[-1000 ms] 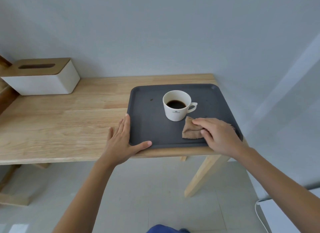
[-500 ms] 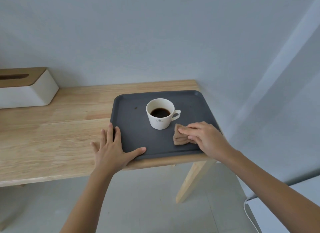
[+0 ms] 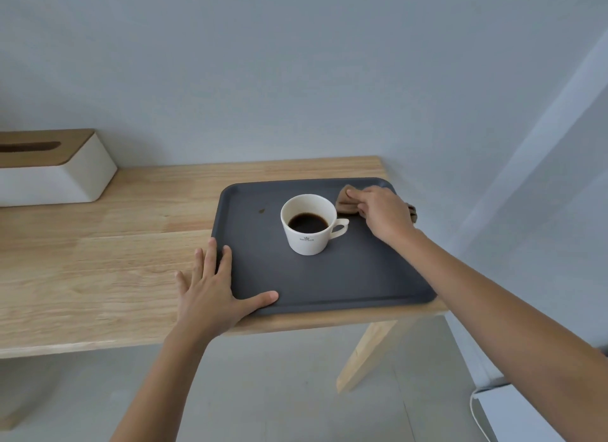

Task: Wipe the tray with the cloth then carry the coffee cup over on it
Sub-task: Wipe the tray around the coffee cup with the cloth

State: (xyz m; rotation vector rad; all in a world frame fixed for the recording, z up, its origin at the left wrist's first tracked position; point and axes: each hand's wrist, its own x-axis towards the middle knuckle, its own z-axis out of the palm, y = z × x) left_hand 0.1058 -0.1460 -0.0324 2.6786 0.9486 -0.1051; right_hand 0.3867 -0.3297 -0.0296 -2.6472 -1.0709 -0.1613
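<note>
Now wiping far-right of coffee cup [image 3: 309, 224] w/ cloth [image 3: 347, 201], up from tray [image 3: 329, 277] front. Right hand [image 3: 385, 213] pressing cloth, fingers curled; left hand [image 3: 210, 287] flat, splayed, bracing tray corner. Spot [image 3: 262, 211] left of cup still unwiped.

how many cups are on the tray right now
1. A single white coffee cup stands near the middle of the dark tray, left of the right hand pressing the cloth. Nothing seems to hide another.

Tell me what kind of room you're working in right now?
Probably a home or small office corner, though I can't be sure: a light wooden table against a plain wall, a tissue box on it, and a dark tray carrying a coffee cup.
</note>
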